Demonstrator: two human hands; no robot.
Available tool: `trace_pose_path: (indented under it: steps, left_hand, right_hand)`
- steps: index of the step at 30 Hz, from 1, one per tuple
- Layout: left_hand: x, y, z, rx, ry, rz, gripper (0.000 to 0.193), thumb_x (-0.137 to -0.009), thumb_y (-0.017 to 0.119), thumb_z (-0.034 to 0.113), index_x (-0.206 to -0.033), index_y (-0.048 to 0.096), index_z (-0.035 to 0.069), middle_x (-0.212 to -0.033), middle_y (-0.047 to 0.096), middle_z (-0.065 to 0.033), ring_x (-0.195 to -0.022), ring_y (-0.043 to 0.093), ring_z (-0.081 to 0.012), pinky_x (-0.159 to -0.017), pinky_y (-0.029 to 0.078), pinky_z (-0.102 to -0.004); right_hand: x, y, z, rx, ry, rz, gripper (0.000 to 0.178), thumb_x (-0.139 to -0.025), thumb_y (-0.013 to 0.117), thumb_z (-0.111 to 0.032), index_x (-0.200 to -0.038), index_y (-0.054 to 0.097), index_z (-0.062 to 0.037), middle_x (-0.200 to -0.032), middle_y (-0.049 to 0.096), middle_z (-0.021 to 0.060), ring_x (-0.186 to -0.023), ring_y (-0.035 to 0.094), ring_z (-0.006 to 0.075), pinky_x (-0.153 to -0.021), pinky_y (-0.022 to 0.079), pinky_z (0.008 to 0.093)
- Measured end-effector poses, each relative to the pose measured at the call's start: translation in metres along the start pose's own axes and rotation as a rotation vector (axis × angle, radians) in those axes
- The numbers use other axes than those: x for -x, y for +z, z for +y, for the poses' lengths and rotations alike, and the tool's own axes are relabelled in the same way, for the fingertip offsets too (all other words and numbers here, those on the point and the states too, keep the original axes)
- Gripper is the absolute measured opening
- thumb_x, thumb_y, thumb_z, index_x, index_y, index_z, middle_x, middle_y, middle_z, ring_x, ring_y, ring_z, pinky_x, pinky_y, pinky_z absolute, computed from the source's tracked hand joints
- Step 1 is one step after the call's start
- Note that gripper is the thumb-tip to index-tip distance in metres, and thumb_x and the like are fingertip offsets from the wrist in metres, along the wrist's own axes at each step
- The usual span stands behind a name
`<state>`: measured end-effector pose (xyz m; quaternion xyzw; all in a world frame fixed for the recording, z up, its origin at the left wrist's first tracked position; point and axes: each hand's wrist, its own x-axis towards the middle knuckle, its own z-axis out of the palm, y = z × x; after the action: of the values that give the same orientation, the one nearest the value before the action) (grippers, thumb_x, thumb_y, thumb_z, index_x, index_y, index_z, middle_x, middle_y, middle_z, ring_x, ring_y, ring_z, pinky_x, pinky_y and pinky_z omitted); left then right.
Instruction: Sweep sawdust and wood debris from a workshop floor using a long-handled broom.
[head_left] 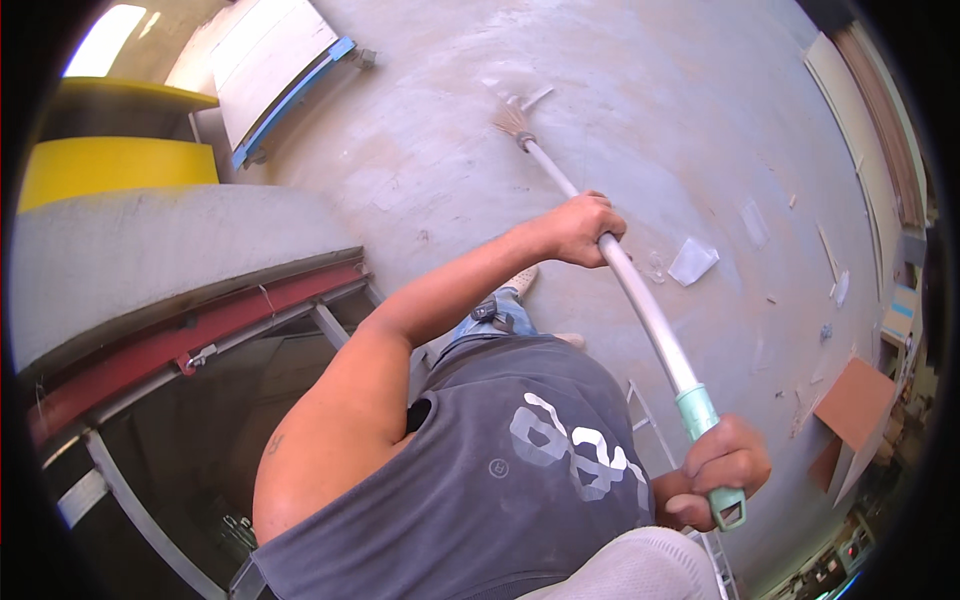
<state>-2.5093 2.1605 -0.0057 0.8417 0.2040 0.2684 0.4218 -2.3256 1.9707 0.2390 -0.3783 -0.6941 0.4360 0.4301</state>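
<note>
I hold a long broom (650,315) with a silver metal pole and a pale green end grip, slanting away from me across the floor. Midway up the pole, my left hand (588,230) is wrapped round the metal. My right hand (727,468), slightly blurred, is closed round the green grip near my body. The straw-coloured bristles (512,121) rest on the floor at the far end, beside a small heap of pale scraps (520,96).
Crumpled clear plastic (693,261) and thin strips litter the concrete floor (420,130) to the right. A blue-edged cart (290,105) and yellow panels (120,170) stand far left, above a red beam (200,340). Boards (850,130) lean at right, near an orange-brown sheet (856,402).
</note>
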Motion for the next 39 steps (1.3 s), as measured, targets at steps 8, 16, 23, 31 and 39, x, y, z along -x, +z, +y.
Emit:
trace_pose_path:
  steps: [8, 16, 23, 31, 39]
  left_hand:
    - [-0.052, 0.082, 0.033, 0.334, 0.106, -0.156, 0.034, -0.076, 0.076, 0.034, -0.064, 0.059, 0.006, -0.059, 0.057, -0.0127, -0.059, 0.057, -0.0343, -0.063, 0.046, -0.042]
    - [-0.071, 0.06, 0.078, 0.335, 0.246, 0.002, 0.038, -0.08, 0.072, 0.034, -0.059, 0.053, 0.008, -0.058, 0.054, -0.0098, -0.062, 0.055, -0.0333, -0.074, 0.043, -0.0429]
    - [-0.017, -0.024, 0.031, 0.003, 0.139, 0.201, 0.032, -0.078, 0.077, 0.025, -0.064, 0.053, 0.01, -0.062, 0.053, -0.0084, -0.067, 0.055, -0.0292, -0.083, 0.045, -0.0455]
    - [0.133, -0.102, -0.147, -0.588, -0.564, 0.678, 0.022, -0.08, 0.075, 0.019, -0.095, 0.065, 0.006, -0.107, 0.064, -0.0199, -0.106, 0.058, -0.036, -0.093, 0.047, -0.0444]
    - [0.097, -0.011, -0.246, -0.332, -0.462, 0.305, 0.023, -0.083, 0.071, 0.023, -0.097, 0.068, 0.006, -0.119, 0.058, -0.0304, -0.115, 0.054, -0.0447, -0.101, 0.043, -0.0469]
  right_hand:
    - [-0.024, -0.001, -0.033, 0.238, -0.222, 0.121, 0.028, -0.073, 0.075, -0.025, -0.063, 0.051, -0.0141, -0.048, 0.045, -0.004, -0.04, 0.039, 0.0095, -0.048, 0.026, 0.0295]
    - [-0.021, -0.076, -0.117, 0.257, -0.073, -0.693, 0.016, -0.068, 0.07, 0.0, -0.066, 0.056, -0.0076, -0.063, 0.054, -0.0027, -0.054, 0.055, 0.0111, -0.05, 0.041, 0.0244]
    - [-0.033, 0.022, -0.014, -0.104, -0.732, 0.373, 0.028, -0.064, 0.072, -0.006, -0.058, 0.047, -0.0167, -0.052, 0.047, -0.0036, -0.044, 0.044, 0.0067, -0.046, 0.025, 0.0283]
    - [-0.126, 0.117, 0.143, 0.153, -0.009, -0.272, 0.016, -0.078, 0.073, -0.009, -0.088, 0.061, -0.0053, -0.114, 0.065, 0.0048, -0.078, 0.068, 0.0296, -0.068, 0.056, 0.0385]
    - [-0.092, 0.103, 0.177, 0.286, 0.21, -0.086, 0.018, -0.077, 0.073, -0.008, -0.092, 0.062, -0.0052, -0.114, 0.066, 0.0072, -0.086, 0.069, 0.0288, -0.073, 0.056, 0.0374]
